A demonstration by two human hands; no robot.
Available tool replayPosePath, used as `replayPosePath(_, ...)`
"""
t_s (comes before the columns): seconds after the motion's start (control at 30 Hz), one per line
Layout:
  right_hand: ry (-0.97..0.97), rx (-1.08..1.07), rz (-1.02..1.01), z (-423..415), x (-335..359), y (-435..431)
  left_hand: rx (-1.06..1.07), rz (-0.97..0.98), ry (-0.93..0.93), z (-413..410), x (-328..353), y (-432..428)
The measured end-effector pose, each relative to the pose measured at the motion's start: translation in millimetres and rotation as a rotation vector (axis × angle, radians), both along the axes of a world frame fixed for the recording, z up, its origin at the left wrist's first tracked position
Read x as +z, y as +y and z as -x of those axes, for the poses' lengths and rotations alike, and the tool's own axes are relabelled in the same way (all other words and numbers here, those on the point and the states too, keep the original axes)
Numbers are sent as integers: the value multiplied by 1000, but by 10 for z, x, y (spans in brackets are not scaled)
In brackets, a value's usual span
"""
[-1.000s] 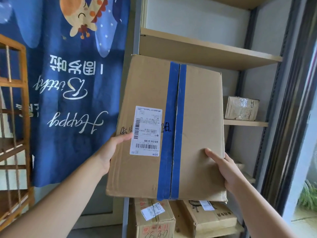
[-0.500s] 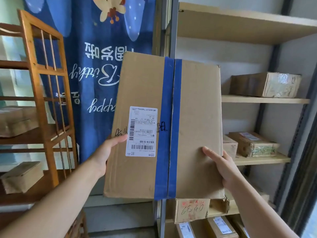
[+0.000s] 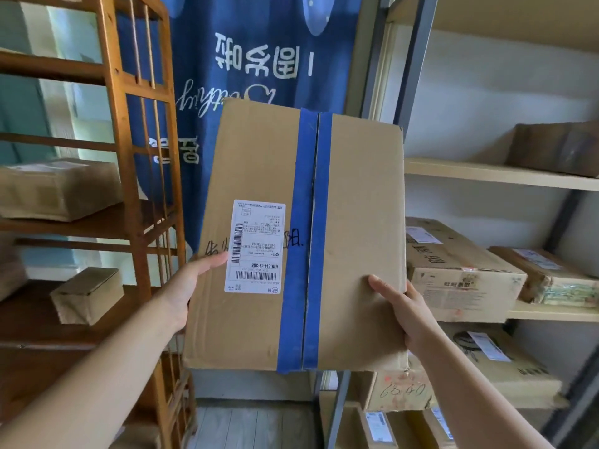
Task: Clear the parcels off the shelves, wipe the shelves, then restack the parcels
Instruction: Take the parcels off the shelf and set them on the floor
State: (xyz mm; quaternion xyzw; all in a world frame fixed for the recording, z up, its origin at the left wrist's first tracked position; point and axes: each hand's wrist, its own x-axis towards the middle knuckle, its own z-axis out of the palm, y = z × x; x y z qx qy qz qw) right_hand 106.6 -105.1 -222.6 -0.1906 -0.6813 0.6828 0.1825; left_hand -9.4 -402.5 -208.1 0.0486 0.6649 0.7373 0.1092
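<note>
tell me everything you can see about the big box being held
The box is plain brown cardboard, flat and rectangular, its broad face turned to the camera and tilted slightly. Two strips of blue tape run top to bottom beside the centre seam. A white shipping label with barcodes sits on its left half, over black handwriting. It is held in the air between a wooden rack and a metal shelf unit: the left hand grips its left edge, the right hand its lower right edge.
</note>
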Motion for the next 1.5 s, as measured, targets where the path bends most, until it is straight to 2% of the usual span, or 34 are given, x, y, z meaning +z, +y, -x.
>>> replayPosePath(0.17, -41, 41, 25, 626, -161, 9, 23, 116, -32, 854, -223, -102)
replayPosePath(0.27, -77, 69, 37, 945, -258, 58, 64, 91, 39, 1219, -473, -156)
replayPosePath(0.33, -112, 95, 42, 1169, -342, 91, 137, 48, 8, 1362, -572, -179)
replayPosePath(0.5, -189, 93, 86, 1486, -661, 192, 150, 60, -116, 1480, -724, 81)
replayPosePath(0.63, -259, 103, 93, 1633, -910, 242, 101, 46, -218, 1483, -1080, 99)
replayPosePath(0.83, -356, 103, 132, 1801, -1398, 234, 147, 47, -318, 1747, -1716, 46)
replayPosePath(0.93, -407, 99, 147, 1864, -1751, 240, 148, 49, -469, 1818, -2085, -9)
replayPosePath(1.2, -579, 61, 228, 2092, -2888, 128, 149, 128, -536, 1965, -2884, 107)
replayPosePath(1.43, -701, 1, 265, 2392, -4317, 2, 105, 149, -748, 2250, -4278, -11)
replayPosePath(1.5, -736, -28, 278, 2448, -4722, -25, 117, 136, -752, 2347, -4660, -12)
